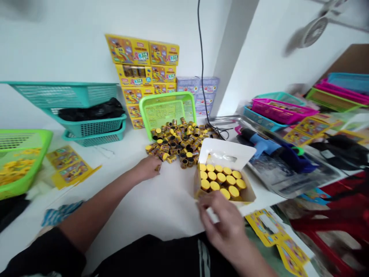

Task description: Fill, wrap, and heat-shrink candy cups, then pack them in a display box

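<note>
My left hand [148, 167] is at the near left edge of a pile of small brown cylinders [184, 141], some with yellow caps. Its fingers are closed on one small cylinder [157, 168]. To the right stands an open white-flapped box [246, 191] holding rows of yellow-capped cylinders [221, 177]. My right hand [221, 221] is at the near left corner of this box, fingers curled and slightly blurred; whether anything is between the fingertips is hidden. Behind the pile, a light green basket [168, 100] lies tipped on its side.
Yellow printed boxes [135, 73] and purple boxes [209, 86] are stacked by the wall. Teal baskets [95, 127] and a green basket [34, 169] stand left. A metal tray [276, 179] with a blue tool [263, 145] lies right. A black cable [202, 57] hangs down behind.
</note>
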Tool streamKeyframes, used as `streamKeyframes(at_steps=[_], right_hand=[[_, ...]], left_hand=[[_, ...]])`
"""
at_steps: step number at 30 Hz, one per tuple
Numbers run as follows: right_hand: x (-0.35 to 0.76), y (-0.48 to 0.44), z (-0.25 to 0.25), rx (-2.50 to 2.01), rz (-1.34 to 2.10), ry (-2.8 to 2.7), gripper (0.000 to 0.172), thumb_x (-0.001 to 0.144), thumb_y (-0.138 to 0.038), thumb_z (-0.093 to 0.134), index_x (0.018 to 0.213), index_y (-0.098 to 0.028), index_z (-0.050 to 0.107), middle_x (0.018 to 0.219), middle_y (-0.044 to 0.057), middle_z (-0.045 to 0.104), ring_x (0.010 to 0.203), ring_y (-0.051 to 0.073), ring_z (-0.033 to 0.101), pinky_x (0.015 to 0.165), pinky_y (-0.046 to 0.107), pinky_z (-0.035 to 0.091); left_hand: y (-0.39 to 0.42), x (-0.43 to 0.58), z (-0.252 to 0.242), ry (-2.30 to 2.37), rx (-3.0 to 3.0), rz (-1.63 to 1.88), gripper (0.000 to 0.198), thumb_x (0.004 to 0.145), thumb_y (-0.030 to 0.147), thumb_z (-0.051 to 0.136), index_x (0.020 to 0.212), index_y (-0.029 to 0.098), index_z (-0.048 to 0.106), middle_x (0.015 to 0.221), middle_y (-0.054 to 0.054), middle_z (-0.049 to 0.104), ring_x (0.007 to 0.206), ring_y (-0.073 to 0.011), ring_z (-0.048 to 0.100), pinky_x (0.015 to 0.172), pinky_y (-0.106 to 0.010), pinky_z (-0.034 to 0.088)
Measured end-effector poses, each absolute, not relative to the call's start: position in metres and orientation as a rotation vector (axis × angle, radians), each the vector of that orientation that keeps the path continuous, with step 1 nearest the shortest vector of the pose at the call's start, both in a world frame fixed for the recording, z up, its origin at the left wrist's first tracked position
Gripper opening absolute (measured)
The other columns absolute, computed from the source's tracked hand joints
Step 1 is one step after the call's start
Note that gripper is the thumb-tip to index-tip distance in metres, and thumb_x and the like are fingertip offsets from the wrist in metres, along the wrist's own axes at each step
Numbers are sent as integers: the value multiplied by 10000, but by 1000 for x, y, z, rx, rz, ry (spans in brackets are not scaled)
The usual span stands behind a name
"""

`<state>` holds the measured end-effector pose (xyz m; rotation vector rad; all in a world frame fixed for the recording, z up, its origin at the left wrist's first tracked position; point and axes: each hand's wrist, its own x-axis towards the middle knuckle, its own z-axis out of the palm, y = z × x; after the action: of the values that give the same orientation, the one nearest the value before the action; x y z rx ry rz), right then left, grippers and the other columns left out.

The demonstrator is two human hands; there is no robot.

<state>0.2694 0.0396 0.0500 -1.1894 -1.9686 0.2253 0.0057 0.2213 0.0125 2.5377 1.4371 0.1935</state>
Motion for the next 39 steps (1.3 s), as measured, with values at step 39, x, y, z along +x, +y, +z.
streamKeyframes(at_steps=[39], right_hand=[[256,42,66,-1368,428,-1915,377,790,-207,601,1167,-200,589,915,47,652,824,187,624,726,290,483]], left_hand=[[162,52,21,1106,1998,795,313,751,445,697,878,208,536,641,60,483,556,-117,454,513,-229,352]])
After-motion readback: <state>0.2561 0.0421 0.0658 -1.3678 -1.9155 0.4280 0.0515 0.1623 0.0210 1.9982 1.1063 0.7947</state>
